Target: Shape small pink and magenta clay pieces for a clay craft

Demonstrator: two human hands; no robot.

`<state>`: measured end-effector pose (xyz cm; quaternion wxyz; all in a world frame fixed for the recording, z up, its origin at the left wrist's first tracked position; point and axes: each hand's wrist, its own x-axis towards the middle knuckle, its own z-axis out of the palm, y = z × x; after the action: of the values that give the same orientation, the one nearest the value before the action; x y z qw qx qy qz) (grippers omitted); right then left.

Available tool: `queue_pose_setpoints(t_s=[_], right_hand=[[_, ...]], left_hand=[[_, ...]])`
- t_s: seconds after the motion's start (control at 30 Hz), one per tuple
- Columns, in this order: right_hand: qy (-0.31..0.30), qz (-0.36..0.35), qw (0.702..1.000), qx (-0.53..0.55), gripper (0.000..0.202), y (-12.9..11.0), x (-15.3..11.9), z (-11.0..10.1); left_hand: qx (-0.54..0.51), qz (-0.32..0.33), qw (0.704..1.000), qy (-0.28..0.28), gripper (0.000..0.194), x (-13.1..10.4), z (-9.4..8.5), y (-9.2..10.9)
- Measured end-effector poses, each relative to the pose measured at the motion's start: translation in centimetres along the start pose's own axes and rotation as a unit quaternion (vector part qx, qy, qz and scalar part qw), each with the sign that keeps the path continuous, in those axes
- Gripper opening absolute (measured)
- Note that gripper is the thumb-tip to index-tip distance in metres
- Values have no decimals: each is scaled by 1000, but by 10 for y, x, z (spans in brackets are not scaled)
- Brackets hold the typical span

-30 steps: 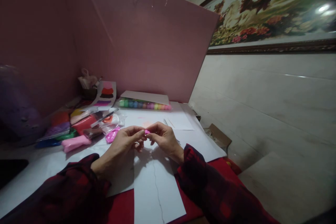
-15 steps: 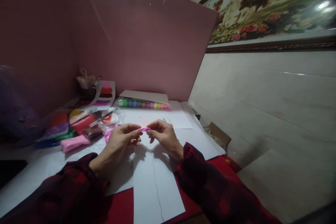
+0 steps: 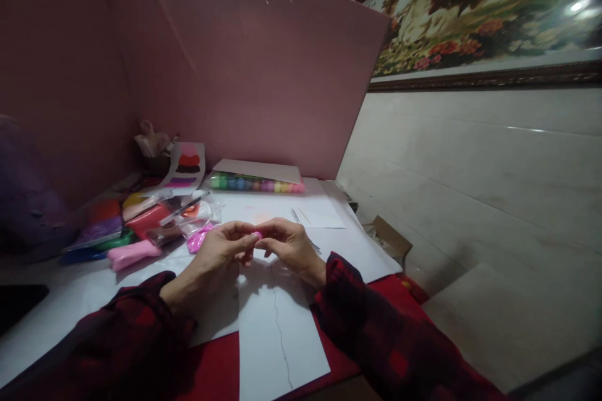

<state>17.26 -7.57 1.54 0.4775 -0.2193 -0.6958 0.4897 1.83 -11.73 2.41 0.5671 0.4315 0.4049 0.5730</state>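
A small piece of bright pink modelling clay [image 3: 258,235] is pinched between the fingertips of both hands, and most of it is hidden. My left hand [image 3: 226,245] closes on it from the left. From the right, my right hand [image 3: 292,250] grips it with thumb and forefinger, its tips touching those of the left. Below them lies a white sheet of paper [image 3: 282,344] with a wavy pencil line down it. Beside the left hand is a larger bright pink lump of clay [image 3: 197,238].
Several packs of coloured clay, a pink one [image 3: 134,255] and a red one [image 3: 150,222] among them, lie to the left. A tray of many-coloured clay [image 3: 256,184] stands at the back. Thin metal tools [image 3: 301,220] rest behind the right hand. A cardboard box [image 3: 392,238] is at the right.
My hands have come together, and the pink clay that stretched as a twisted strip between them is now squeezed into a small bit at the fingertips. The view has shifted slightly.
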Motion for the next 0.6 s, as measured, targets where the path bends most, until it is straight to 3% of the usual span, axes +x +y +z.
queue_pose_setpoints(t_s=[0.4,0.6], right_hand=[[-3,0,999,-52,17,2,0,-5],[-8,-3,1000,-5,19,3,1,-4]], left_hand=[[10,-15,1000,-8,25,0,0,2],[-18,-20,1000,-14,26,-1,-2,-3]])
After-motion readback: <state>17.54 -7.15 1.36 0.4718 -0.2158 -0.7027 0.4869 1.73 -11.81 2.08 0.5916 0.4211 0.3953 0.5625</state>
